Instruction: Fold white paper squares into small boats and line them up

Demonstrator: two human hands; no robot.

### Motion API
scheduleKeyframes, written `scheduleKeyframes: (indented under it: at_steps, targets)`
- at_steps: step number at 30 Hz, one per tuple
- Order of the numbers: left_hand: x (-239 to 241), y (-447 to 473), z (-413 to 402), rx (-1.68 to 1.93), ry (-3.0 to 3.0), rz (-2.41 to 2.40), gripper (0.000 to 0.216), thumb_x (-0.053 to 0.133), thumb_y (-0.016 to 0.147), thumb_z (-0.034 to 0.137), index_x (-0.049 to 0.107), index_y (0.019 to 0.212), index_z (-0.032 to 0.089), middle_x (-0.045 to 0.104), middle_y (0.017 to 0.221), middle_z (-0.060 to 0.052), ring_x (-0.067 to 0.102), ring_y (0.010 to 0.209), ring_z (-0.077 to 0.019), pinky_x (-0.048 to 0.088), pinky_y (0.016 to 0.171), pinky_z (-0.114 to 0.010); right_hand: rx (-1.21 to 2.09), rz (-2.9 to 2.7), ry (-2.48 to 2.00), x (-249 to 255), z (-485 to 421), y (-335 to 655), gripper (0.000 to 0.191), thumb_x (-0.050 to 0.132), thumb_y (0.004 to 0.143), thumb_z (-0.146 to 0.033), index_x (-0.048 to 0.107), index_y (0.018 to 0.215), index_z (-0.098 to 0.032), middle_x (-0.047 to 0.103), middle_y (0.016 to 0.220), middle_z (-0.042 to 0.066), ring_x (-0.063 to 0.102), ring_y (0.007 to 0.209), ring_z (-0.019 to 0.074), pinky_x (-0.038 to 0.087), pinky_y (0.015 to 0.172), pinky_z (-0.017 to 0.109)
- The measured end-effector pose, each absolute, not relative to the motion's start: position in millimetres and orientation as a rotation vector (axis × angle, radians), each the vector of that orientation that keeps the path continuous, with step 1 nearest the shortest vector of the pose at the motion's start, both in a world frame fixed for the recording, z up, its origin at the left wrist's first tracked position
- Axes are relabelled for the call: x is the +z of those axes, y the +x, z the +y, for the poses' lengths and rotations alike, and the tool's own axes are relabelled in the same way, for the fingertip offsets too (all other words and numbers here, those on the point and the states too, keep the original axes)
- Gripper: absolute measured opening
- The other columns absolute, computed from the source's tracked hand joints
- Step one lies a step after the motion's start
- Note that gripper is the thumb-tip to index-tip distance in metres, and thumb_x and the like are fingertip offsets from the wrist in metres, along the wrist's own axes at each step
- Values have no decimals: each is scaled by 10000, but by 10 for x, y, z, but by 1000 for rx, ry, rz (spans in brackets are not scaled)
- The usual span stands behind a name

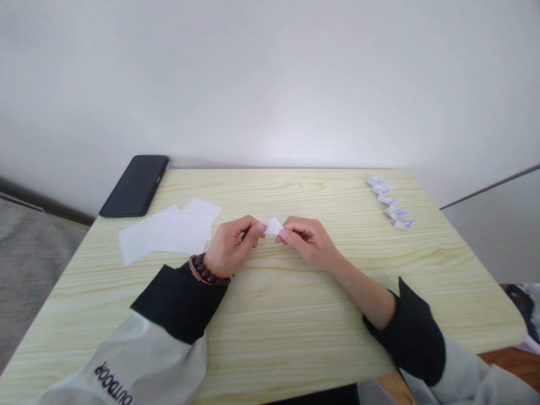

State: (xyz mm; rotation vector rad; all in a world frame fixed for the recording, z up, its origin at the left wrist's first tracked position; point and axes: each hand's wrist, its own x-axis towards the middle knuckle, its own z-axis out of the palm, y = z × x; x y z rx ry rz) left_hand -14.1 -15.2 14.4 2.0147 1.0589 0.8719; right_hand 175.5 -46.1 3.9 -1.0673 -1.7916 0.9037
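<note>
A small folded white paper [274,226] with a pointed top is held between both hands above the middle of the table. My left hand [235,243], with a dark bead bracelet at the wrist, pinches its left corner between thumb and fingers. On the other side, my right hand [309,241] grips the right corner in the same way. Several loose white paper sheets [169,232] lie overlapping to the left of my left hand. Off to the right, several small folded paper boats [395,212] stand in a slanting row.
A black tablet or large phone [135,185] lies at the table's back left corner. The light wood-grain table [295,326] meets a white wall [270,84] along its far edge. Dark and pale items [523,306] show beyond the right edge.
</note>
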Motion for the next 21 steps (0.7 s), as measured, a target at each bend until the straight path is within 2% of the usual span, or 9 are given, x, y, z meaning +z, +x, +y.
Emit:
scheduleKeyframes:
  at_steps: [7,12,17,19,21]
  targets:
    - [179,-181,-169,849,1975,889,419,321,901,346,512,574,167,513,540,9,464,526,-101,398,538,-223,1001,-1683,-1049,65,-501,1667,263,491,841,-280,609,640,-157,484,551,-28,387,484,72,300,478,215]
    - [209,-181,-185,758,1960,908,351,452,851,369,516,569,170,509,499,24,432,475,-88,381,479,-204,1027,-1711,-990,73,-509,1670,312,475,849,-280,574,580,-160,474,529,-26,402,483,74,307,487,219]
    - [204,-160,-225,811,1909,917,394,415,887,379,514,569,169,514,501,15,453,476,-88,410,486,-210,1124,-1652,-974,69,-526,1677,314,462,855,-319,584,612,-162,484,551,-20,418,498,77,325,499,222]
    - [161,-165,-222,895,1883,881,370,422,889,425,576,677,163,577,576,-14,523,531,-106,464,535,-230,1172,-1601,-989,60,-532,1673,323,472,852,-343,586,612,-161,478,540,-21,409,488,75,319,484,217]
    - [111,-176,-199,1047,1841,782,357,501,848,470,590,1003,161,649,785,-71,600,647,-138,510,576,-251,1214,-1520,-1016,47,-533,1669,329,488,842,-358,582,597,-158,464,515,-27,389,464,69,301,456,209]
